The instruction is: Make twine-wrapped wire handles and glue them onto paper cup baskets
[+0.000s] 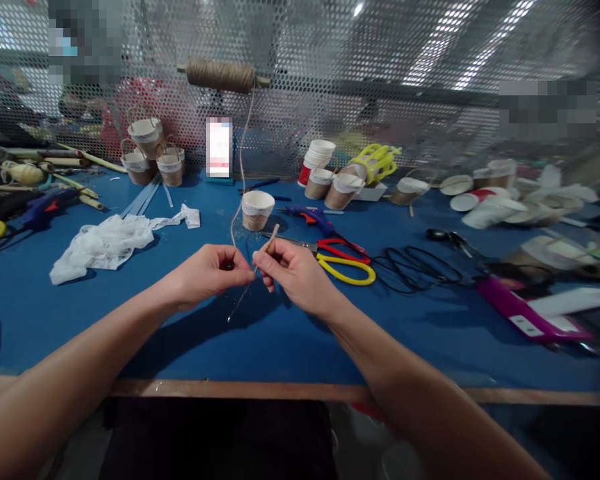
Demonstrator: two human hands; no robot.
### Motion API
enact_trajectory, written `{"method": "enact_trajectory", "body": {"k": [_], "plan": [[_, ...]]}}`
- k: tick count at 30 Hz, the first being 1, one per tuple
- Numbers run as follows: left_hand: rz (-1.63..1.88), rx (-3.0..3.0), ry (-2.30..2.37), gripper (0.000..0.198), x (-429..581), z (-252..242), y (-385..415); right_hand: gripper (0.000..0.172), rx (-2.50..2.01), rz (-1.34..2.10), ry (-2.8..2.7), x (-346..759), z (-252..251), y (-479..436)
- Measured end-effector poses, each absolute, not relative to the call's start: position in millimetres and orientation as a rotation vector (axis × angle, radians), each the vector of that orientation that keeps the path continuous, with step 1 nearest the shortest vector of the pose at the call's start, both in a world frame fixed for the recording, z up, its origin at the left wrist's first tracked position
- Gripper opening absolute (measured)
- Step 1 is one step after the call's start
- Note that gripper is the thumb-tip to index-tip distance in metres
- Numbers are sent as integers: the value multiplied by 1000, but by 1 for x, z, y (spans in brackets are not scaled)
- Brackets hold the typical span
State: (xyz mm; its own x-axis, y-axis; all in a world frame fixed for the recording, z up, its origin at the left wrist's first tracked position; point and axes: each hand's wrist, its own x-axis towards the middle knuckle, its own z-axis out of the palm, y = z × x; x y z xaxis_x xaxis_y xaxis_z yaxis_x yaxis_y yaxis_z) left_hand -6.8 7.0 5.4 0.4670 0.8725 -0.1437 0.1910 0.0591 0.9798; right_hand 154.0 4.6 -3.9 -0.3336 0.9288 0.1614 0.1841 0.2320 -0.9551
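My left hand [215, 270] is closed, thumb and forefinger pinching the twine [247, 127], which runs down to it from a spool [220, 75] on the mesh. Close beside it, my right hand [293, 270] is shut on a thin, tan, twine-coloured strip [275, 231] whose end sticks up past the fingers. A fine strand [237, 309] hangs below the fingertips; its kind is unclear. Just beyond my hands stands a twine-wrapped paper cup [257, 211]. Scissors [347, 261] with red and yellow handles lie right of my right hand.
A blue glue gun [313, 219] lies behind the scissors. White lace [105, 243] is heaped at left. Several twine-covered cup baskets [147, 137] stand at the back beside a phone [219, 148]. Black cable [415, 267] and a purple power strip [525, 310] lie at right.
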Motion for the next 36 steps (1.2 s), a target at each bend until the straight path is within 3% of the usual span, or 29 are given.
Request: {"method": "enact_trajectory", "body": {"k": [6, 13, 28, 36], "plan": [[698, 1526, 998, 15, -7, 7, 6, 24, -1078, 1172, -1693, 155, -3, 4], [615, 1388, 899, 16, -9, 6, 8, 19, -936, 1416, -1620, 156, -3, 5], [638, 1437, 961, 18, -7, 3, 7, 26, -1097, 1176, -1734, 157, 0, 4], [584, 1318, 859, 18, -10, 5, 8, 18, -901, 1412, -1636, 157, -2, 6]]}}
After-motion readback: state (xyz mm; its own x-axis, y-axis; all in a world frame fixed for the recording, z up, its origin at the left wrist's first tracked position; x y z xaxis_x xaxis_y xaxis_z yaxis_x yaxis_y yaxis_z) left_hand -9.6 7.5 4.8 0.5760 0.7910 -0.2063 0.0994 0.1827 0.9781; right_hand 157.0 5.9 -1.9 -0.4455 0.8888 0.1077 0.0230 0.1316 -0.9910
